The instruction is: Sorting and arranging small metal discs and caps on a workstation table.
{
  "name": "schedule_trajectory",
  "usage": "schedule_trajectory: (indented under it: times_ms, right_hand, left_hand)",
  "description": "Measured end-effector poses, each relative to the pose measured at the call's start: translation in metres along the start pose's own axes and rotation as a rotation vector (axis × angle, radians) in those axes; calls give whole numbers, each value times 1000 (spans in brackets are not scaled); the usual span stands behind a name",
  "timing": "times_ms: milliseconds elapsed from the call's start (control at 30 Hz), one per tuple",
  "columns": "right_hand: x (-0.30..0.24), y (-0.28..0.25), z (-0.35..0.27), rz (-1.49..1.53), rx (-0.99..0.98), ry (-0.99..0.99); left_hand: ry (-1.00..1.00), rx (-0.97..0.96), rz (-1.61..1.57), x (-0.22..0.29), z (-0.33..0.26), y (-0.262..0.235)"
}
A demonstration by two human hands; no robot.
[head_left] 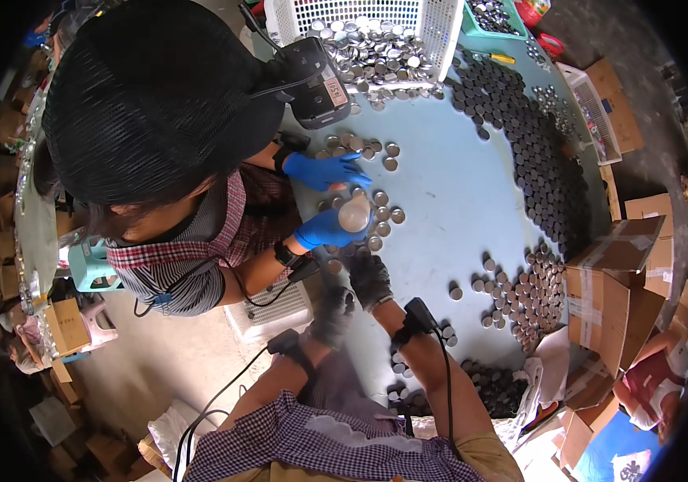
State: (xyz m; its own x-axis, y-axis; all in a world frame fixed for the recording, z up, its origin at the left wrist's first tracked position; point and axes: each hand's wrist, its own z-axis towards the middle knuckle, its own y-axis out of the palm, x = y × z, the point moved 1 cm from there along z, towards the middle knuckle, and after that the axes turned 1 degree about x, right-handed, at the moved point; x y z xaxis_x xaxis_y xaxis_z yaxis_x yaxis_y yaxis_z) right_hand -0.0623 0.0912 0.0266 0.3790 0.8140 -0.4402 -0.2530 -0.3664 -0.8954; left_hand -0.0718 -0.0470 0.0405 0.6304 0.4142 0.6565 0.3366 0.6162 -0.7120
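My right hand, in a dark grey glove, reaches over the table edge toward several small round metal caps. Its fingers look bent together at the tips, and whatever they hold is hidden. Lower and to its left, my left hand wears the same kind of glove; it hangs by the table's edge, smeared, with its fingers unclear. Just beyond my hands, a co-worker's blue-gloved hand is at a pale translucent round piece. That person's other blue-gloved hand spreads over nearby caps.
A white crate full of metal caps stands at the far side. Dark discs cover the right of the pale blue table; silvery caps lie nearer. Cardboard boxes flank the right edge. The co-worker's black hat fills the upper left.
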Motion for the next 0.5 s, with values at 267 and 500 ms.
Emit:
schedule_trajectory:
  times_ms: [267,500]
  right_hand:
    - [51,-55,-67,-106,-113,120]
    - [56,-64,-83,-63,-60,206]
  left_hand:
    - [-26,176,134,-10,30,5]
    - [-139,72,235,-28,37,19]
